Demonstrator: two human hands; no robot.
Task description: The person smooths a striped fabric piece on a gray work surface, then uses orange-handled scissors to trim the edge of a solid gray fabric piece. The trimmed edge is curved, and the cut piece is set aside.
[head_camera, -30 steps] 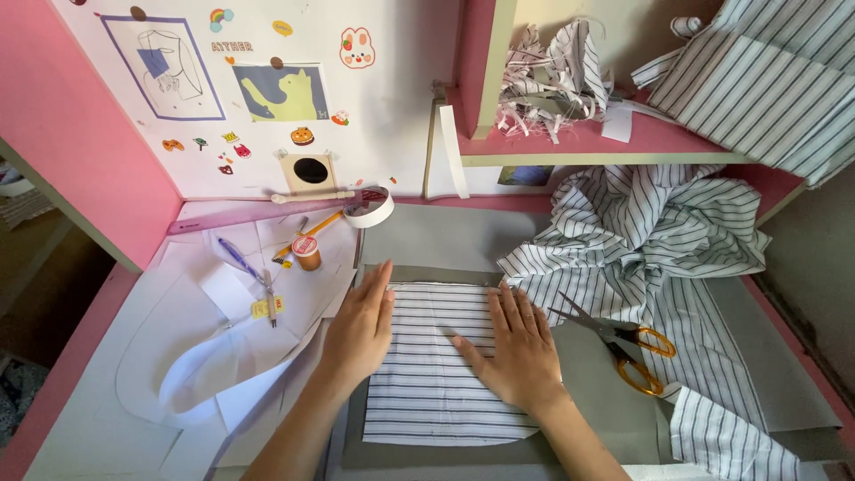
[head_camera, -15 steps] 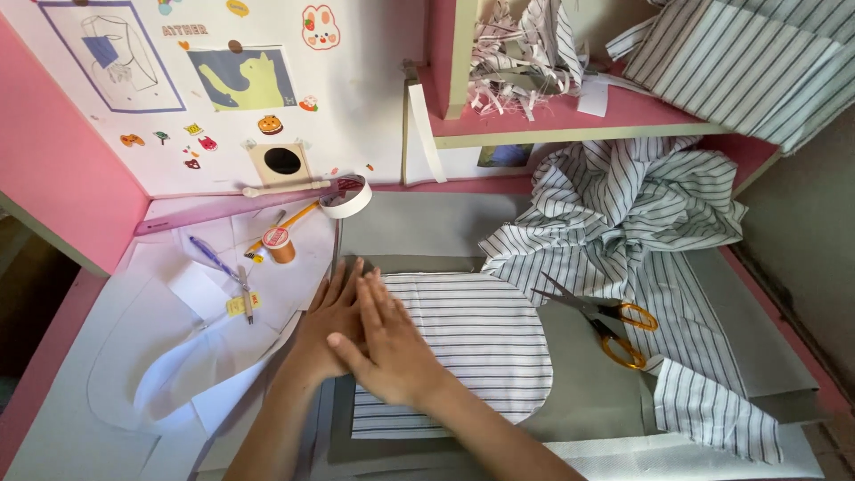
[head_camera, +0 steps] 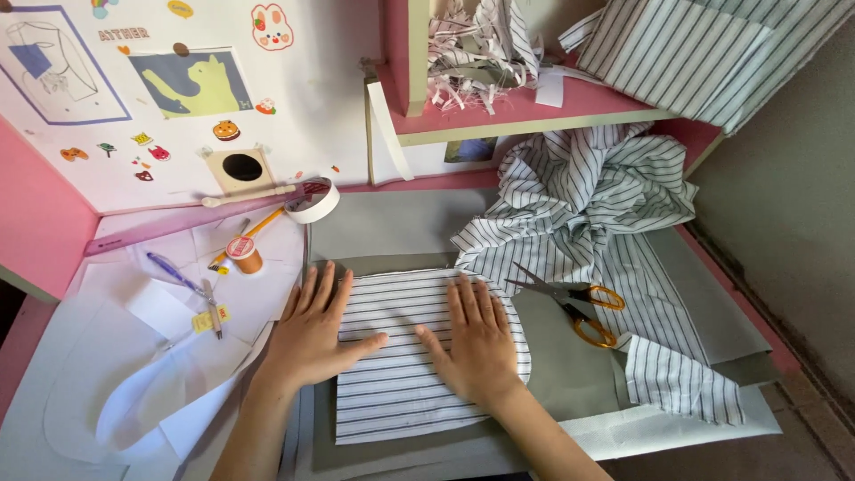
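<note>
Both hands flat on the cut striped piece.
I see my left hand (head_camera: 313,334) and right hand (head_camera: 476,343) spread open on the striped fabric (head_camera: 401,392), already cut, on grey felt (head_camera: 570,383); scissors (head_camera: 574,307) idle beside.

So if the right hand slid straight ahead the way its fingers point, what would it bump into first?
Probably the crumpled striped cloth. The right hand lies flat on the cut striped piece, fingers pointing away from the person; the heap's edge starts just past the fingertips. The scissors lie off to the side.

Both hands flat on fabric piece (head_camera: 401,356); scissors (head_camera: 574,307) right; thread spool (head_camera: 242,254) left-behind.
</note>
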